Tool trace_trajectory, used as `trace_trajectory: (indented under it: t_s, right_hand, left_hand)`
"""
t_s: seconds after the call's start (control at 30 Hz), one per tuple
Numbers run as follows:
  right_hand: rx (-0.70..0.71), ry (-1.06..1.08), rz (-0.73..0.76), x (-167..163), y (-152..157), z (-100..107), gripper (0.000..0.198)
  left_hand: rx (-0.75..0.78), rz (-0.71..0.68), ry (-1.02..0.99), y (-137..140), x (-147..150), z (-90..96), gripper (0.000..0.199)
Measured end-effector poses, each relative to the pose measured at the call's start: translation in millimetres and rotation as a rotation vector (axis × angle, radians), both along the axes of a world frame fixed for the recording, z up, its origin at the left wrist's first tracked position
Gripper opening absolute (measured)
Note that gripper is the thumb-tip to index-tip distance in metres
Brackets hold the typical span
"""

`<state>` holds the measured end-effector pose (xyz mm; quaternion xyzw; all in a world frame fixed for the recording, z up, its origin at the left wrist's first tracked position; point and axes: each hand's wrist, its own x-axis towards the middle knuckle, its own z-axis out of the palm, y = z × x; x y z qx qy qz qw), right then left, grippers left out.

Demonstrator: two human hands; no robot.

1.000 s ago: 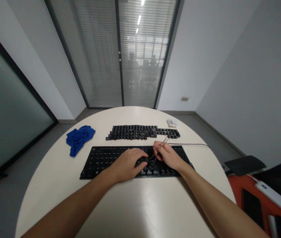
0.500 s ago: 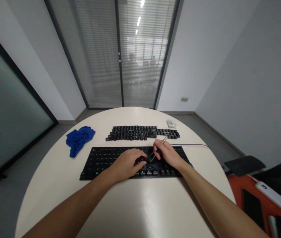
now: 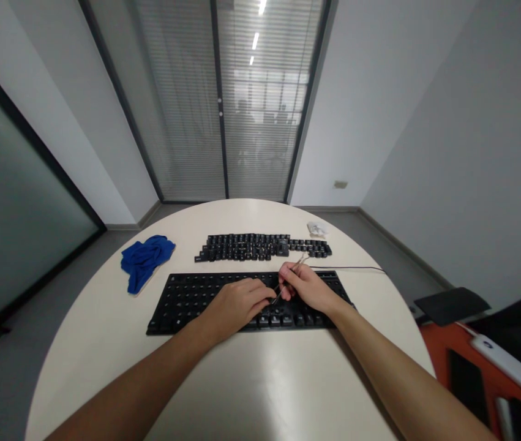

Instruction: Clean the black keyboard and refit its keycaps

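A black keyboard (image 3: 187, 300), with most of its keycaps off and a row of caps along the front edge, lies across the table before me. My right hand (image 3: 303, 285) is closed around slim metal tweezers (image 3: 297, 262), whose tips point down and left over the right-centre of the board. Over the middle of the keyboard, my left hand (image 3: 239, 303) has thumb and fingertips pinched together at the tweezers' tips. Whatever is between those fingertips is hidden. Behind the keyboard, the loose black keycaps (image 3: 242, 247) are laid out in rows.
A crumpled blue cloth (image 3: 147, 257) lies at the left of the round white table (image 3: 223, 386). Small pale pieces in a clear bag (image 3: 318, 229) sit at the back right. A cable (image 3: 356, 267) runs off the right edge. Beside the table is an orange surface with a white power strip (image 3: 512, 367).
My left thumb and fingers have closed from an open spread to a pinch at the tweezers' tips. My right hand has shifted slightly left with the tweezers, and their tips have come together.
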<state>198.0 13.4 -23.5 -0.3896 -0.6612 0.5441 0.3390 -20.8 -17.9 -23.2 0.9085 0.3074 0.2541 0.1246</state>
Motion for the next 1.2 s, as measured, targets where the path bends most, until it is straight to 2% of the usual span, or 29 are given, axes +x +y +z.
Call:
trace_trajectory:
  t_s: [0.27,0.4,0.6,0.87,1.07,1.2]
  right_hand:
    - [0.009,-0.039,-0.033,-1.7,0.8,-0.1,0.046]
    - [0.024,-0.13,0.01,-0.8,-1.3,2.0,0.044]
    - [0.058,-0.166,-0.003,-0.4,-2.2,1.3,0.042]
    - [-0.073,-0.016,-0.164,0.7,6.4,-0.2,0.044]
    - [-0.083,-0.003,-0.284,2.1,9.3,2.8,0.051]
    - [-0.1,-0.006,-0.415,-1.5,6.7,7.3,0.056]
  left_hand:
    - [-0.064,-0.007,-0.018,-0.1,-0.6,3.9,0.015]
    - [-0.145,-0.032,-0.087,4.4,-2.9,0.9,0.015]
    - [-0.198,0.015,-0.157,8.1,-4.5,-2.6,0.016]
    - [-0.203,0.109,-0.227,6.5,-3.9,-1.2,0.013]
    - [-0.304,0.155,-0.369,8.5,-3.7,-3.7,0.011]
    - [-0.32,0.204,-0.442,9.6,-2.2,-5.7,0.011]
